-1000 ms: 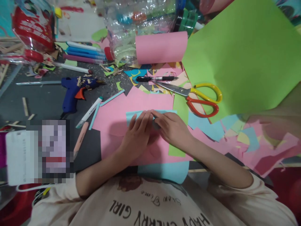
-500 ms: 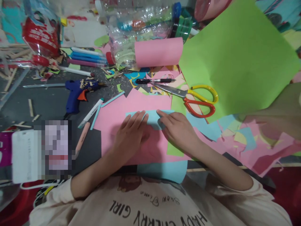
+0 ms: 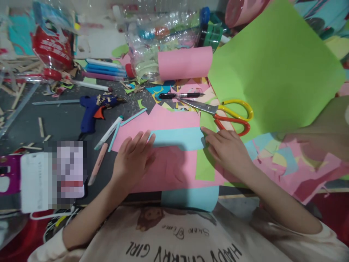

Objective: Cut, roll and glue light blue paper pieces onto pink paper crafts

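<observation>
A light blue paper strip (image 3: 178,139) lies flat across a pink sheet (image 3: 166,169) in front of me. My left hand (image 3: 134,154) rests at the strip's left end, palm down, fingers stretched out. At the right end, my right hand (image 3: 227,147) touches the strip with its index finger extended and the other fingers loosely bent. Under that hand runs a green paper piece (image 3: 205,169). Just beyond lie scissors (image 3: 236,115) with one yellow and one red handle, and a black pen (image 3: 181,95). Another blue paper (image 3: 191,199) hangs over the table edge by my shirt.
To the left are a blue glue gun (image 3: 89,111), markers (image 3: 109,133) and a phone (image 3: 70,171). Plastic bottles (image 3: 169,29) and a pink paper roll (image 3: 185,62) stand behind. A large green sheet (image 3: 275,69) fills the right, with another person's arm (image 3: 321,120) beside it.
My hands have slid apart along the blue strip, the left one leftward and the right one rightward, uncovering its middle. The view has shifted slightly.
</observation>
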Available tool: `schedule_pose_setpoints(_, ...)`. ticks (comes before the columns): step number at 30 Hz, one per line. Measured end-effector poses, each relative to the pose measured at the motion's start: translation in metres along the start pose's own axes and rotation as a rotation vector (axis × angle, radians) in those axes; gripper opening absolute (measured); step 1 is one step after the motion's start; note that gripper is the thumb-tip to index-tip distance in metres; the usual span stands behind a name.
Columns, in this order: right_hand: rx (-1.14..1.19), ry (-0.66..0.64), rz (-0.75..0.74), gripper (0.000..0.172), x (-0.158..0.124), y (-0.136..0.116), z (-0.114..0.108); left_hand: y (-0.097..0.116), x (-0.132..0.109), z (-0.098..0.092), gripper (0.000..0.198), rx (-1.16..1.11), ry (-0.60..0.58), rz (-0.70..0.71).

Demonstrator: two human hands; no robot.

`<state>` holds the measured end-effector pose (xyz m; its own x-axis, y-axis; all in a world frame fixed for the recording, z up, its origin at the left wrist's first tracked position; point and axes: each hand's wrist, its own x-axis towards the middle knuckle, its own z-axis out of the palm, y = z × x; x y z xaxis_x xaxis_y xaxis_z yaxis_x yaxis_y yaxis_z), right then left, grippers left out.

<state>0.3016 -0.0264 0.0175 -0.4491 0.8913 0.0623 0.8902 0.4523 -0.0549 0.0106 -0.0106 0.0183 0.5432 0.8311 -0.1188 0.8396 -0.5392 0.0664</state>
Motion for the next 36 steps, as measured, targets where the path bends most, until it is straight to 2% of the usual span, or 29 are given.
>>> schedule_pose_setpoints(7, 0.114, 0.072, 0.049, 0.019, 0.005, 0.002, 0.006, 0.004, -0.004, 0.004, 0.047, 0.024, 0.064, 0.023)
schedule_pose_setpoints(13, 0.196, -0.055, 0.170, 0.029, 0.028, 0.010, -0.008, 0.007, -0.003, 0.010, 0.047, -0.048, 0.120, 0.021)
schedule_pose_setpoints(15, 0.211, -0.094, 0.137, 0.031, 0.035, 0.012, -0.012, 0.008, 0.002, 0.007, 0.041, -0.093, 0.122, 0.002)
schedule_pose_setpoints(18, 0.206, -0.139, -0.004, 0.025, 0.042, 0.013, -0.011, 0.010, 0.014, -0.004, 0.030, -0.123, 0.110, 0.005)
schedule_pose_setpoints(22, 0.137, -0.156, -0.077, 0.016, 0.050, 0.012, -0.005, 0.016, 0.033, -0.018, 0.018, -0.100, 0.021, 0.040)
schedule_pose_setpoints(26, 0.102, -0.150, -0.119, 0.021, 0.057, 0.016, -0.001, 0.022, 0.045, -0.019, 0.026, -0.065, 0.030, 0.017)
schedule_pose_setpoints(29, 0.142, -0.079, -0.133, 0.027, 0.061, 0.020, -0.003, 0.023, 0.049, -0.015, 0.028, -0.064, 0.058, -0.002)
schedule_pose_setpoints(32, 0.235, 0.047, -0.081, 0.032, 0.061, 0.024, -0.012, 0.021, 0.050, -0.012, 0.018, -0.206, 0.034, -0.017)
schedule_pose_setpoints(36, 0.275, 0.126, 0.119, 0.034, 0.051, 0.035, -0.029, 0.016, 0.054, -0.010, 0.024, -0.666, 0.077, -0.100)
